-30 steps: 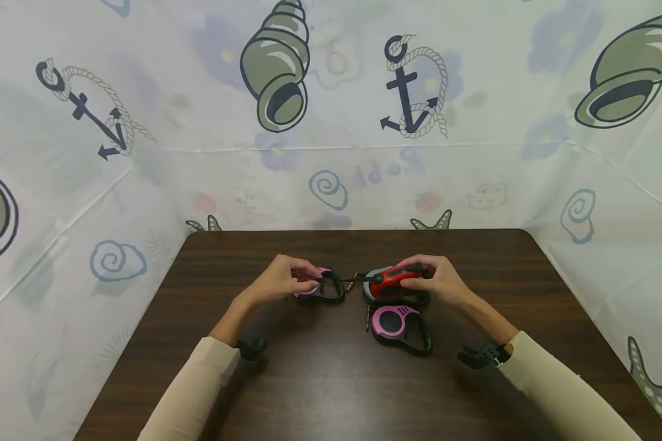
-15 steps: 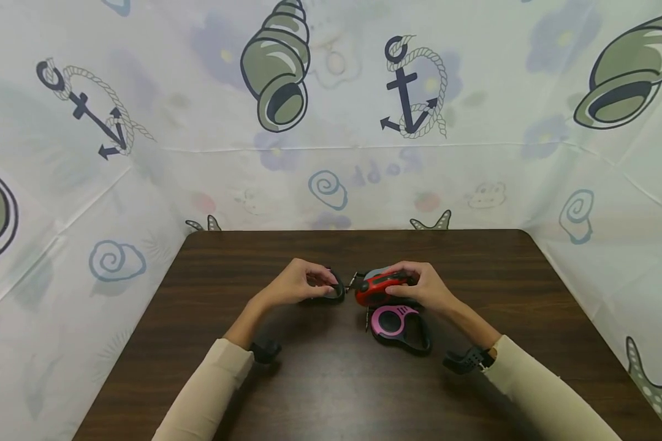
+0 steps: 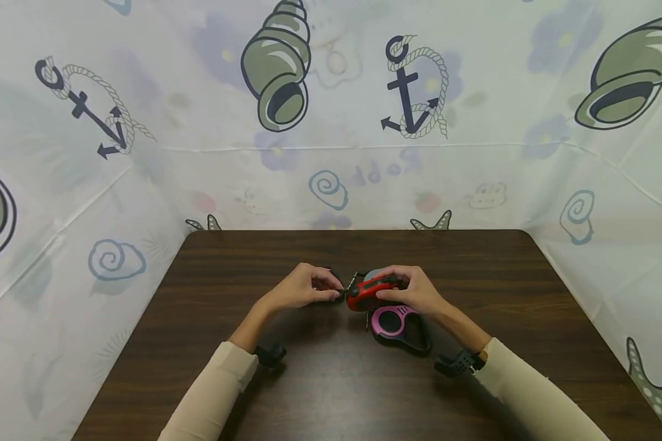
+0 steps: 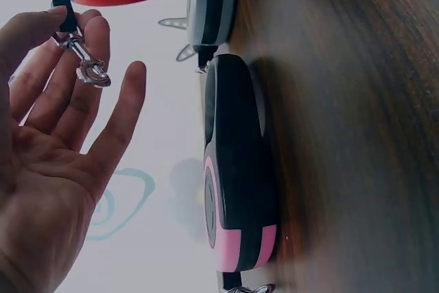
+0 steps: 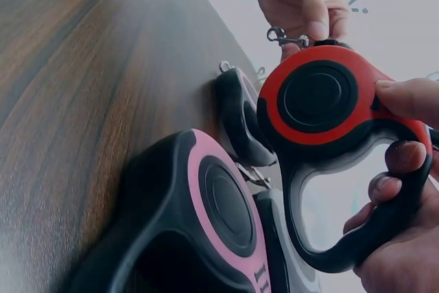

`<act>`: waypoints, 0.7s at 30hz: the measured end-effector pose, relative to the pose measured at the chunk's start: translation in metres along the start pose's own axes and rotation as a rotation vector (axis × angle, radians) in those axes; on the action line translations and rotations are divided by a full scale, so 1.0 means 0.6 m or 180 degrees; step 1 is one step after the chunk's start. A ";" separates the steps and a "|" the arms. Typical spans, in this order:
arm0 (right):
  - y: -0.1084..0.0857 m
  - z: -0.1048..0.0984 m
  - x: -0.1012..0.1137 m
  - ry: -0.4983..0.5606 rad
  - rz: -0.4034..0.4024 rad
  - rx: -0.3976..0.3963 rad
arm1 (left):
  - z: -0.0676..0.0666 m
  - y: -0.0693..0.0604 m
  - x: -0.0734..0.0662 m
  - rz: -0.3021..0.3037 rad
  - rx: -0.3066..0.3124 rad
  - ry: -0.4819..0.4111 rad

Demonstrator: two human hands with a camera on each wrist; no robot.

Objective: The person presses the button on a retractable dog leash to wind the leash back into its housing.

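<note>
My right hand (image 3: 422, 294) grips the black handle of a red retractable dog leash (image 5: 315, 94), fingers curled through the loop and thumb on the casing. Close against the casing, my left hand (image 3: 298, 289) pinches the black end of the leash strap (image 4: 66, 12) between thumb and finger. From that end hangs a silver snap hook (image 4: 89, 60). Below my right hand a pink and black leash (image 3: 399, 327) lies on the table. Another pink leash (image 4: 240, 142) lies beneath my left hand, mostly hidden in the head view. A grey leash (image 5: 281, 238) is partly covered by the red one.
The dark wooden table (image 3: 331, 380) carries all the leashes. Behind it and along both sides hangs a white sheet (image 3: 331, 79) printed with shells and anchors. Metal hooks of the lying leashes sit between them, near both hands.
Both hands have come together: the right moved left with the red leash, the left moved right. The black strap stretched between them a second ago has shortened to almost nothing.
</note>
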State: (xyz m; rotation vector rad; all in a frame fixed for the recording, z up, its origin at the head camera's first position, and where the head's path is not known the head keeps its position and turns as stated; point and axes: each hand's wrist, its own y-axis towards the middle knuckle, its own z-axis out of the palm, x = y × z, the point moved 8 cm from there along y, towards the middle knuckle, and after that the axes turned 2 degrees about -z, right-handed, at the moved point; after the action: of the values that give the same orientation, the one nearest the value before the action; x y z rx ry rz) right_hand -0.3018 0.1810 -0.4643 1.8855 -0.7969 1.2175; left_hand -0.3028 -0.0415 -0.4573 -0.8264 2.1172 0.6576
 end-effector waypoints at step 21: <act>0.008 0.050 -0.003 0.0063 0.0148 -0.0112 | -0.008 -0.045 0.008 -0.0084 -0.0290 0.0552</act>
State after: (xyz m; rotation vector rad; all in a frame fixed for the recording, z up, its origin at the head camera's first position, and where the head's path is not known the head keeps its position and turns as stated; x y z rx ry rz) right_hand -0.2923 0.1531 -0.4729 1.8333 -0.8504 1.2408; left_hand -0.2881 -0.0642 -0.4632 -0.9911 2.2402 0.6944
